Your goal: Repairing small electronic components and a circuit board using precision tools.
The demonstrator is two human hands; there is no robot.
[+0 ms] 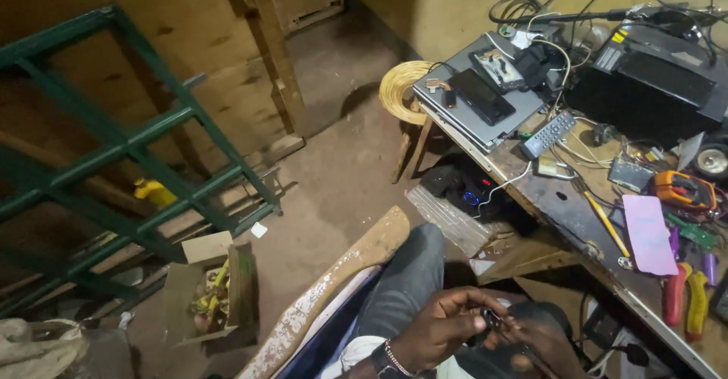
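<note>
- Currently I read both hands low in the head view, over the lap: the left hand (440, 326) and the right hand (542, 341) meet on a small dark part (493, 319).
- Fingers of the left hand are curled and pinching the part from one side; fingers of the right hand close on it from the other. I cannot tell what the part is; it is too small and dark.
- Drop risk: the part sits over the knee in grey trousers (402, 280), clear of the worktop (561, 205). In my judgement a slipped pinch would send it to the dirt floor (334, 167), where it would be hard to find in this light.
- Visibility risk: the hands lie at the bottom frame edge. A small head tilt would likely take them out of view.
- Snag risk: cables hang off the worktop edge near the right hand, and a white cable (508, 182) trails down toward a dark device (462, 186) under it. A wide elbow move could drag them.
- Knock risk: red-handled pliers (673, 292), yellow-handled pliers (698, 303) and a yellow screwdriver (607, 223) lie near the worktop edge just beside the right arm; a bump could push them off.
</note>
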